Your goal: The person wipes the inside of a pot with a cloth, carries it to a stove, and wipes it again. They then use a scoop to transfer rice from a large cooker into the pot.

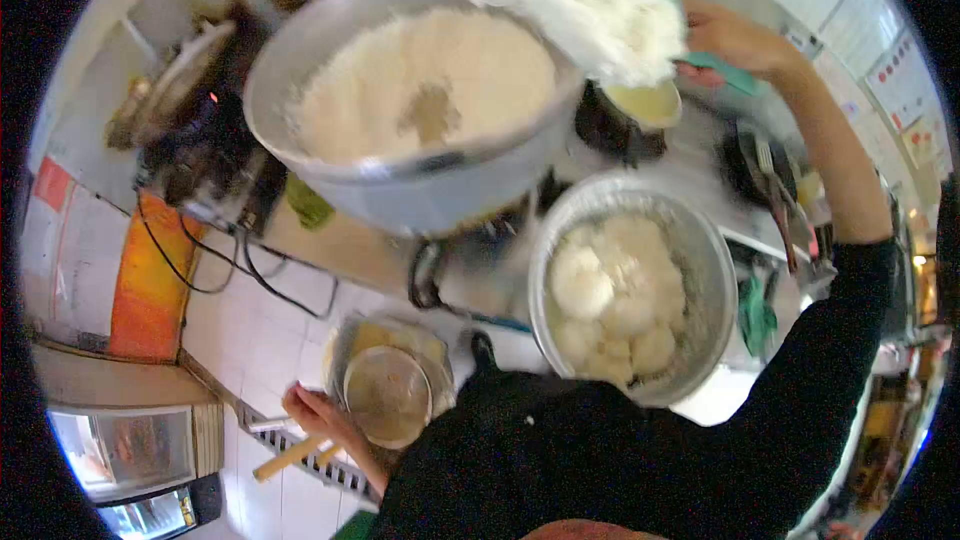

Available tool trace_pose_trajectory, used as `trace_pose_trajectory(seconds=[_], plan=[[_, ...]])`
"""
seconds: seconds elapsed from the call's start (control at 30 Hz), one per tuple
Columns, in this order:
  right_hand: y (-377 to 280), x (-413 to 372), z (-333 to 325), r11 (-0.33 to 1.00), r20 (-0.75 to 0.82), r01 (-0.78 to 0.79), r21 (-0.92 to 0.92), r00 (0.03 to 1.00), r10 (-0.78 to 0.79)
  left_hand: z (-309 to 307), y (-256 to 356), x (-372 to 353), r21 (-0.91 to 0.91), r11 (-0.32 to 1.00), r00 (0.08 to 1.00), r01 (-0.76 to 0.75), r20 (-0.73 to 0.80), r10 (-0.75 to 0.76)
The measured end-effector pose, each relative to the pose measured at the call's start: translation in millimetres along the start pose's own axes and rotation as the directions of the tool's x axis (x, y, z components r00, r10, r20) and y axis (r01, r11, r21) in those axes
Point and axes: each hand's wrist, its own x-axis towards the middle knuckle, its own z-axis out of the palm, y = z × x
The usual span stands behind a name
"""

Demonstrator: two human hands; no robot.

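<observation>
My right hand (712,40), at the upper right, is closed round the edge of a green container (728,72) heaped with a white fluffy mass (600,10). The heap hangs over the right rim of a large metal pot (400,175), which holds a pale beige, foamy-looking content (430,80) with a darker patch. Down at the lower left, my left hand (318,415) is beside a round metal vessel (388,395); its fingers are blurred, and what they hold, if anything, is unclear. A metal basin (725,290) contains several rounded white lumps (582,282).
A dark burner (205,165) with cables stands left of the pot. Behind the basin is a small yellowish bowl (648,105). Utensils (772,175) and a green cloth-like item (757,315) are at the right. Wooden handles (290,460) project near my left hand above the tiled floor.
</observation>
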Motion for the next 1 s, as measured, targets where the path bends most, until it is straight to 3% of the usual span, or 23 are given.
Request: trace_pose_trajectory(seconds=[0.03,0.07,0.13,0.17,0.23,0.27,0.33,0.4,0.47,0.5,0.57,0.63,0.7,0.73,0.8,0.87,0.93,1.0], plan=[[20.0,-25.6,3.6,0.998,-0.031,0.009,-0.067,0.999,-0.011,8.1,20.9,-6.5,0.059,0.998,0.999,-0.023,-0.036,0.025],[40.5,-51.7,26.2,0.967,-0.157,0.020,-0.255,0.986,-0.062,8.2,17.9,-10.5,0.035,0.997,0.998,-0.066,-0.021,0.067],[93.1,-95.6,77.7,0.794,-0.274,0.086,-0.602,0.912,-0.306,11.2,29.6,-20.9,-0.008,0.999,0.999,-0.033,0.034,0.033],[131.9,-109.7,107.6,0.656,-0.264,0.132,-0.743,0.843,-0.469,15.6,31.5,-27.3,-0.025,0.999,0.999,-0.036,0.038,0.037],[160.5,-132.4,137.0,0.356,-0.016,0.115,-0.927,0.939,-0.343,21.5,32.7,-34.4,-0.033,0.997,0.992,-0.075,0.097,0.077],[162.8,-140.4,139.9,0.365,-0.009,0.123,-0.923,0.941,-0.338,23.2,35.9,-37.8,-0.069,0.994,0.986,-0.085,0.138,0.094],[156.4,-150.3,135.3,0.421,-0.224,-0.135,-0.897,0.960,-0.170,30.4,55.3,-40.4,-0.090,0.988,0.977,-0.124,0.164,0.137],[134.2,-166.0,107.6,0.445,-0.281,-0.082,-0.892,0.871,-0.404,37.2,69.4,-48.6,-0.080,0.990,0.982,-0.114,0.141,0.124],[99.9,-185.0,88.8,0.455,-0.289,-0.072,-0.888,0.856,-0.429,37.3,67.4,-52.6,-0.069,0.990,0.984,-0.119,0.126,0.127],[81.1,-192.3,87.2,0.460,-0.334,-0.143,-0.876,0.868,-0.368,37.5,70.2,-54.9,-0.073,0.990,0.983,-0.117,0.134,0.126],[75.8,-196.1,91.5,0.372,-0.313,-0.214,-0.903,0.922,-0.229,37.7,76.7,-57.6,-0.012,0.997,0.987,-0.079,0.141,0.080],[139.8,-179.6,117.8,0.252,-0.202,-0.202,-0.946,0.979,0.029,38.0,64.8,-54.0,-0.047,0.994,0.982,-0.103,0.157,0.109],[165.3,-155.8,159.5,0.184,-0.112,-0.112,-0.977,0.994,0.014,38.0,59.7,-51.5,-0.070,0.989,0.973,-0.128,0.185,0.139],[160.8,-151.8,153.1,0.177,-0.118,-0.119,-0.977,0.993,0.017,37.4,59.4,-49.1,-0.059,0.993,0.978,-0.099,0.180,0.109],[134.9,-140.6,129.5,0.302,-0.037,-0.071,-0.951,0.992,0.119,38.6,57.8,-40.5,-0.044,0.992,0.983,-0.114,0.142,0.119],[78.4,-133.2,102.0,0.200,-0.037,-0.075,-0.977,0.982,0.184,31.8,43.4,-27.7,-0.029,0.993,0.988,-0.111,0.102,0.114],[32.3,-128.7,73.0,0.339,-0.145,-0.132,-0.931,0.989,-0.012,25.6,35.3,-15.5,-0.033,0.999,0.996,-0.012,0.091,0.015],[-29.6,-108.4,67.1,0.317,-0.332,-0.277,-0.907,0.933,-0.136,22.8,24.7,-3.2,-0.044,0.999,0.998,-0.002,0.067,0.005]])
